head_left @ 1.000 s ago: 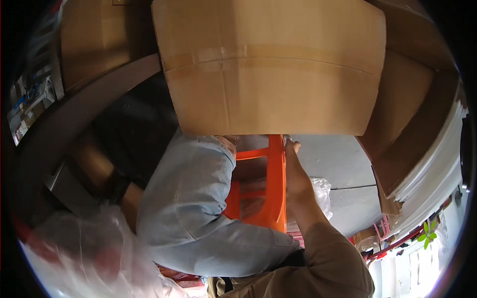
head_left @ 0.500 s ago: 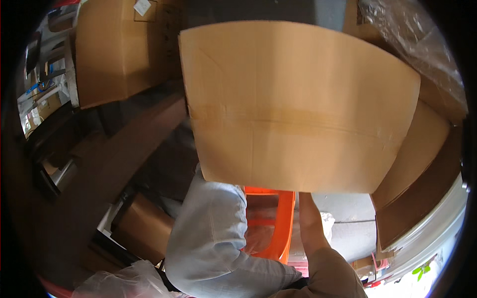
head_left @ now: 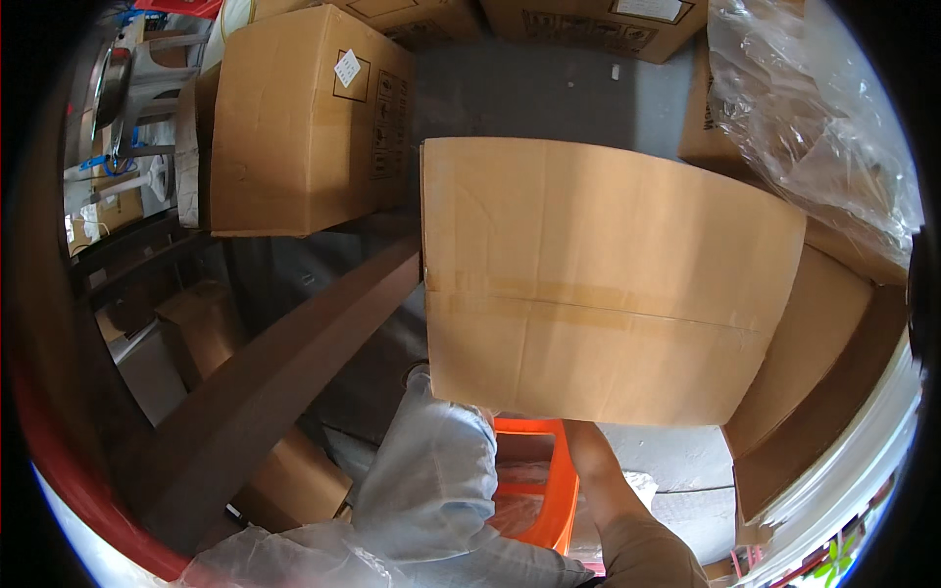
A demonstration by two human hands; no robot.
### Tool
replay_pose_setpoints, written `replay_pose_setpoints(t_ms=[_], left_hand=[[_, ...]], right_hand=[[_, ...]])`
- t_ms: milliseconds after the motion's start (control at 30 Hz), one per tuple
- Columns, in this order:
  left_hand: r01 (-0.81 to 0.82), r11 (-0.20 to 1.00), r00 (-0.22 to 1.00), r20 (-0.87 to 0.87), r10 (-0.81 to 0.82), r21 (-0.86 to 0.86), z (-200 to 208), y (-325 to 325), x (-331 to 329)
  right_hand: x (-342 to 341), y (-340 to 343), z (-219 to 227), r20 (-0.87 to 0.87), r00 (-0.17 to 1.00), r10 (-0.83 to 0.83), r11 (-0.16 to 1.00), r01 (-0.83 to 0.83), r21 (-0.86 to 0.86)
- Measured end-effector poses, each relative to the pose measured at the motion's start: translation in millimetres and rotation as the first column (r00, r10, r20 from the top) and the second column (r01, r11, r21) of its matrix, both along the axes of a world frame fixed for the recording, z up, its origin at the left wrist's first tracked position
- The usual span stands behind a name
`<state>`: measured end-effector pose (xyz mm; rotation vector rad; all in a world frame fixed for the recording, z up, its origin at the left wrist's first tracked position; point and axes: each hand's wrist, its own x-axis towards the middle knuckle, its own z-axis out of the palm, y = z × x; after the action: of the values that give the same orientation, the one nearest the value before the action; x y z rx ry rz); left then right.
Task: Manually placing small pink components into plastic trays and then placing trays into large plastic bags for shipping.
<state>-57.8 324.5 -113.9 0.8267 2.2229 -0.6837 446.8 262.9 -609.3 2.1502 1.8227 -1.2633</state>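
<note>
A large brown cardboard carton (head_left: 618, 245) fills the middle of the view, with a taped seam across its broad face. My right forearm (head_left: 598, 470) reaches up from the lower edge and passes beneath the carton's near edge. The carton hides my right hand, so its fingers and grip do not show. My left hand is out of sight. Just left of the forearm, partly under the carton, is an orange plastic stool (head_left: 561, 495). My knee in light-blue jeans (head_left: 431, 470) is beside the stool.
A dark brown beam (head_left: 294, 363) runs diagonally at left. Beyond it stands another carton (head_left: 265, 127) with a white label. Clear plastic wrap (head_left: 804, 118) hangs over cardboard at far right. Cardboard flaps (head_left: 809, 333) stand right of the middle carton. Grey floor (head_left: 529, 88) shows behind it.
The whole view has shifted, placing the surroundings lower and farther right. The middle carton appears lower and somewhat smaller, with more floor and cartons visible behind it. My forearm stays beneath its near edge.
</note>
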Motion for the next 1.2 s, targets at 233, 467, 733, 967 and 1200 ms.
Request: replay_pose_setpoints(t_ms=[233, 467, 733, 967, 1200], left_hand=[[0.005, 0.995, 0.997, 0.083, 0.004, -0.100, 0.4, 6.8, 19.7], [-0.097, 0.995, 0.990, 0.097, 0.099, -0.026, 41.8, -20.5, 77.8], [0.557, 0.495, 0.818, -0.338, -0.465, 0.667, 122.4, 63.0, 162.2], [0.543, 0.164, 0.576, -0.223, -0.786, 0.824, 136.4, 20.0, 237.1], [0.092, 0.420, 0.987, -0.139, 0.083, 0.903, 148.7, -52.4, 55.1]], right_hand=[[-17.3, 19.3, -4.4, -0.006, 0.970, 0.242, 0.965, -0.240, 0.110], [-47.8, 60.4, 144.7, -0.431, 0.851, 0.300, 0.870, -0.430, -0.244], [-83.1, 238.3, 482.0, -0.987, 0.142, -0.081, 0.992, -0.084, -0.093], [-187.8, 251.1, 655.1, -0.602, 0.167, 0.781, 0.623, -0.269, 0.734], [-355.5, 294.9, 632.3, 0.521, 0.437, 0.733, -0.081, -0.705, 0.705]])
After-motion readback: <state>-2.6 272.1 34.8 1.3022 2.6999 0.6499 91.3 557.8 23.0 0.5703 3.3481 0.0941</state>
